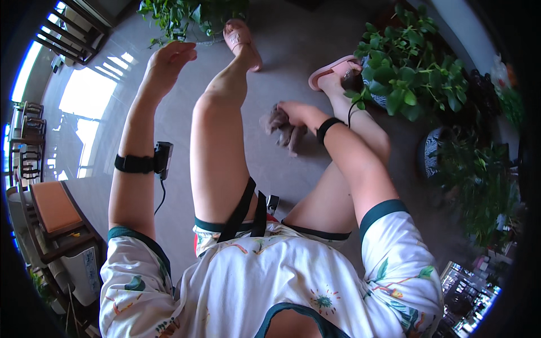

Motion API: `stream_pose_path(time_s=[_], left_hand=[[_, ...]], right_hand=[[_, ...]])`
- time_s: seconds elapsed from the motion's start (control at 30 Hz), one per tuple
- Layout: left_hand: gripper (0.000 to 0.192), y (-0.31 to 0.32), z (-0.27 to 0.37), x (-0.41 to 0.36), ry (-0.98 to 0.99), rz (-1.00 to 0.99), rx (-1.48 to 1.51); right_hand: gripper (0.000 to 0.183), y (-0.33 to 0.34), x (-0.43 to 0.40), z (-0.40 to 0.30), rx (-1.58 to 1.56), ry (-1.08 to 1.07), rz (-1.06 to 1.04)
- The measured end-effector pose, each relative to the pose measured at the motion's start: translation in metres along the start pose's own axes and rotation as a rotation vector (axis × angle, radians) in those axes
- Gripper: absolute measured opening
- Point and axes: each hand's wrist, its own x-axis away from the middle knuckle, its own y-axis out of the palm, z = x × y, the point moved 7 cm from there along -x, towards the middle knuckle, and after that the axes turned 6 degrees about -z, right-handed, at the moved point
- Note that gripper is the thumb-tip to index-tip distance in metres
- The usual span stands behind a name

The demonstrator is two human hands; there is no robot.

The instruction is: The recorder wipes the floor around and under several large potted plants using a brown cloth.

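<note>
My right hand [295, 113] grips a bunched grey-brown cloth [287, 132], which hangs in loose folds above the grey floor [270, 169] between my legs. My left hand [169, 63] is raised beyond my left knee, its fingers loosely bent and nothing visible in it. A black strap with a small device [163, 160] circles my left forearm, and a cable runs down from it. Around my right wrist is another black strap [327, 129]. Leaves of a potted plant [410, 80] overhang my right foot, which wears a pink slipper [327, 72].
A trailing green plant [194, 17] stands ahead, near my left slipper [236, 36]. To the right are a blue-and-white pot [432, 154] and darker foliage [482, 190]. A wooden chair with an orange-brown cushion [55, 207] is at left. Bright window reflections mark the floor.
</note>
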Motion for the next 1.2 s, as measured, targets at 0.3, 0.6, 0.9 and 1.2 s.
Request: stream_pose_path(time_s=[0.3, 0.6, 0.9, 1.2], left_hand=[[0.022, -0.056, 0.033, 0.045, 0.101, 0.019, 0.003], [0.021, -0.092, -0.012, 0.11, -0.014, 0.161, 0.185], [0.025, -0.085, -0.055, 0.148, -0.159, 0.145, 0.215], [0.024, -0.068, -0.091, 0.155, -0.325, 0.082, 0.181]], right_hand=[[0.049, -0.188, 0.103, -0.079, 0.266, -0.289, 0.643], [0.05, -0.222, 0.212, -0.064, -0.159, -0.256, 0.956], [0.05, -0.232, 0.278, -0.05, -0.092, 0.007, 0.899], [0.054, -0.203, 0.302, -0.054, -0.046, 0.367, 0.762]])
